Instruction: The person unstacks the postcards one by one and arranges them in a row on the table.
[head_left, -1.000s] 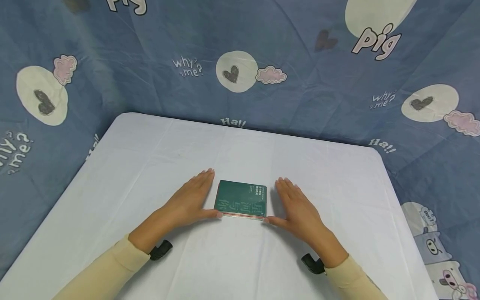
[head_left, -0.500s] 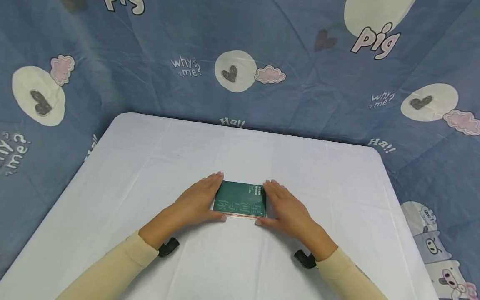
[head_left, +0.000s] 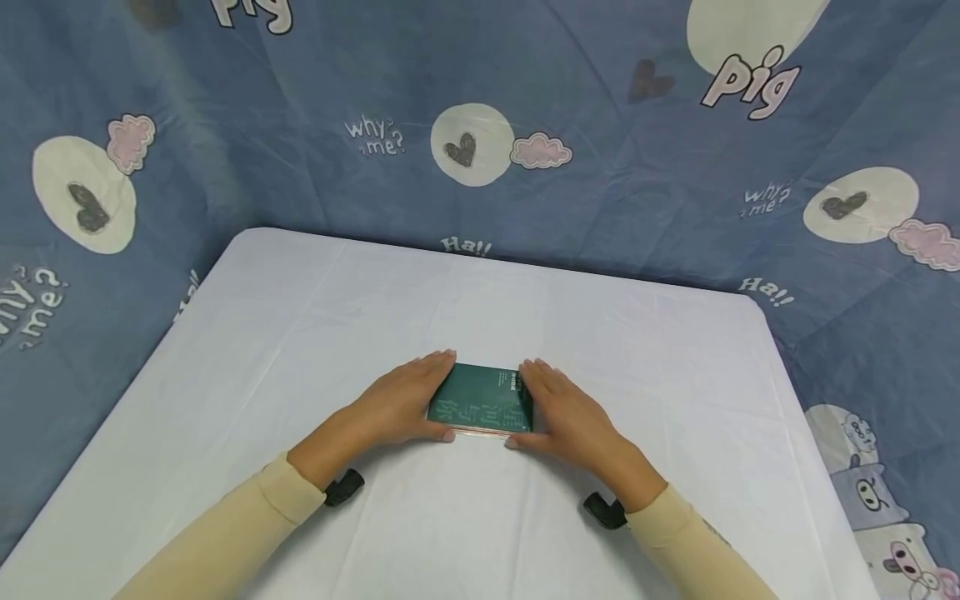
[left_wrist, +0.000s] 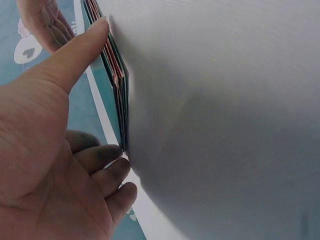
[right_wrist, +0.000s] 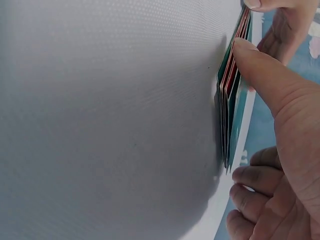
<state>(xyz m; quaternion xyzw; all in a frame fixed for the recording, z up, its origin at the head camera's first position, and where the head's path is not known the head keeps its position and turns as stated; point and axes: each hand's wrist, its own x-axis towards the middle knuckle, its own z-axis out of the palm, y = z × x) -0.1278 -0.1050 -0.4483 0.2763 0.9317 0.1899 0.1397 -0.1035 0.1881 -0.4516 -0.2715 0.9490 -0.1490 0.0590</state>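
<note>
Dark green covers the top of a flat stack (head_left: 480,400) of cards or thin booklets, which lies near the middle of a white worktop (head_left: 442,525). Pale characters run along the nearer part of its cover, with smaller white lettering toward the far right corner. In both wrist views the near edge shows several thin layers, some reddish, some dark green, slightly fanned apart.

The left hand (head_left: 401,404) grips the stack's left end: its thumb lies against the near edge and its fingers reach along the left side to the far corner. The right hand (head_left: 572,412) grips the right end in much the same way, its thumb on the near edge and its fingers over the right side, covering part of the small lettering. Between the two thumbs a stretch of the near edge shows.

Cream sleeves (head_left: 232,525) reach to the wrists, and a black device (head_left: 345,487) sits below each wrist. Behind the worktop and at its sides hangs a blue cloth (head_left: 300,158) printed with "why me?", "Ha!!" and "pig", grey hearts on pale ovals, pink clouds and, at lower right, cartoon pigs.
</note>
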